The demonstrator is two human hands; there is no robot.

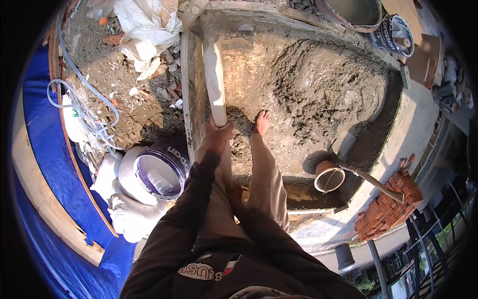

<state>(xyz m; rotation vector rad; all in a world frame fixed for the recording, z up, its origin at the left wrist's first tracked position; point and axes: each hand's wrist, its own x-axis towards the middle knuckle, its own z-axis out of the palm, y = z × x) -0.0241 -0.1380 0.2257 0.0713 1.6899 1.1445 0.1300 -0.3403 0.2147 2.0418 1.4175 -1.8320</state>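
My left hand [217,137] is wrapped round the long pale wooden handle of a hoe [215,79]. Lower on the same handle, close to my legs, my right hand [234,194] is closed round it, partly in shadow. The hoe's head, at the far end, is muddy and hard to make out against the trough's left corner. Wet grey mortar [323,89] lies heaped in the middle and right of the shallow wood-edged trough [186,84]. One bare foot [263,122] of mine stands in it.
A second long-handled tool [373,180] and a bucket [329,178] sit at the near right. Stacked red bricks [391,204] lie beyond. To the left are a dark paint bucket [159,174], white sacks [132,217], a coiled hose [92,122] and rubble. Tubs [393,35] line the far edge.
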